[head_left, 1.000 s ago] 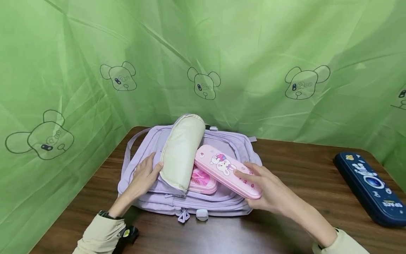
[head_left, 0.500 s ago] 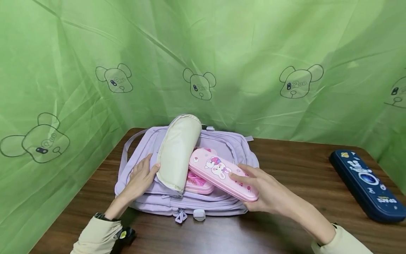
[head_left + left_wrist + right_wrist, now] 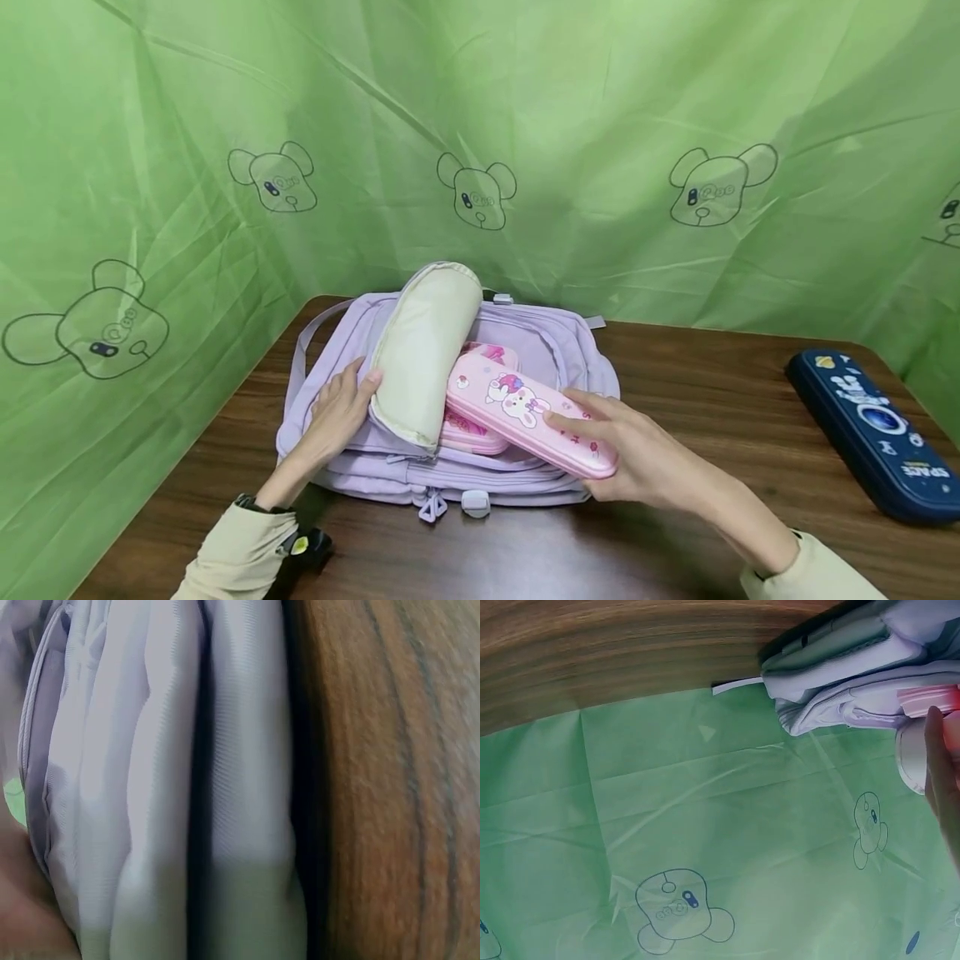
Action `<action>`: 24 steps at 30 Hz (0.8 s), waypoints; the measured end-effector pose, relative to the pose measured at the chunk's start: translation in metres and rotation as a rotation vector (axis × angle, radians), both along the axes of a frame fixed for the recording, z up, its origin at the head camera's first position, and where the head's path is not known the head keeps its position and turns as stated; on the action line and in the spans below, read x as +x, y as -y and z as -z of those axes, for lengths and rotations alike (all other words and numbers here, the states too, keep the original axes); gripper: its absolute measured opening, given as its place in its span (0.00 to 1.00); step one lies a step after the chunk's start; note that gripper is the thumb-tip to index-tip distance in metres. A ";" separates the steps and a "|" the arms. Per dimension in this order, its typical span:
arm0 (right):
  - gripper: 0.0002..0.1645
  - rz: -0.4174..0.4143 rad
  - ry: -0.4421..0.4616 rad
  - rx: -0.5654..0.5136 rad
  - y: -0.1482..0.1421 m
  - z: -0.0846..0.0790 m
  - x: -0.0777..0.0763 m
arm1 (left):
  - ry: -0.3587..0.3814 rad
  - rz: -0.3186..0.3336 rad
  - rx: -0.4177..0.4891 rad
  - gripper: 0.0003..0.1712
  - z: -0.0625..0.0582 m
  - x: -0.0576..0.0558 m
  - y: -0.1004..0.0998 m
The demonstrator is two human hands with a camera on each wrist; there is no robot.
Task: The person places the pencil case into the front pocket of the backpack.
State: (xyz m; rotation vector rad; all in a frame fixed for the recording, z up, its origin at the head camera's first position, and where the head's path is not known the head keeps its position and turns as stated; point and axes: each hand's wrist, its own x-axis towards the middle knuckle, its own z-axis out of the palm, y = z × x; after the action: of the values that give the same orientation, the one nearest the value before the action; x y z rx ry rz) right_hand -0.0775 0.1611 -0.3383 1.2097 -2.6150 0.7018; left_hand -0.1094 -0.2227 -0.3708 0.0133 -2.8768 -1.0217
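Note:
My right hand (image 3: pixel 637 450) grips the near right end of a pink pencil case (image 3: pixel 528 412) with a bunny print. The case lies slanted across the open front pocket of a lilac backpack (image 3: pixel 352 483). Beneath it, a second pink case (image 3: pixel 472 437) shows partly inside the pocket; the flap and upper case hide the rest. My left hand (image 3: pixel 333 417) rests on the bag's left side, its thumb touching the edge of the folded-back pocket flap (image 3: pixel 427 358) with cream lining. The left wrist view shows the bag's side (image 3: pixel 247 750) close up, with part of the hand (image 3: pixel 30 900).
A navy space-print pencil case (image 3: pixel 873 433) lies at the right of the brown wooden table (image 3: pixel 697 367). Green fabric (image 3: pixel 585 125) printed with bear heads encloses the back and sides. Zipper pulls (image 3: pixel 432 506) and a buckle (image 3: pixel 476 503) hang at the bag's front edge.
The upper pink case has shifted slightly toward me and left in my right hand, uncovering more of the case beneath. My left hand stays by the flap.

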 end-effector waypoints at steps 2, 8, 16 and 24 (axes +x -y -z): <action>0.41 -0.012 0.035 -0.013 0.001 0.001 -0.002 | 0.024 -0.004 0.022 0.39 -0.001 0.001 0.001; 0.44 -0.059 0.169 -0.068 0.007 0.000 -0.011 | 0.042 0.013 0.151 0.40 -0.003 0.004 0.007; 0.45 -0.099 0.348 -0.092 0.013 -0.005 -0.021 | 0.006 0.036 0.226 0.38 -0.003 0.012 0.012; 0.44 -0.097 0.255 -0.087 0.012 -0.006 -0.023 | 0.032 0.064 0.175 0.42 -0.005 0.004 0.010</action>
State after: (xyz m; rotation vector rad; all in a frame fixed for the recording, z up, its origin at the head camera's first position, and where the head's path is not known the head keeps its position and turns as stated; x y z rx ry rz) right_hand -0.1005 0.1492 -0.3320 1.3062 -2.7045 1.0396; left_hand -0.1053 -0.2324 -0.3660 -0.0517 -2.8230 -1.2930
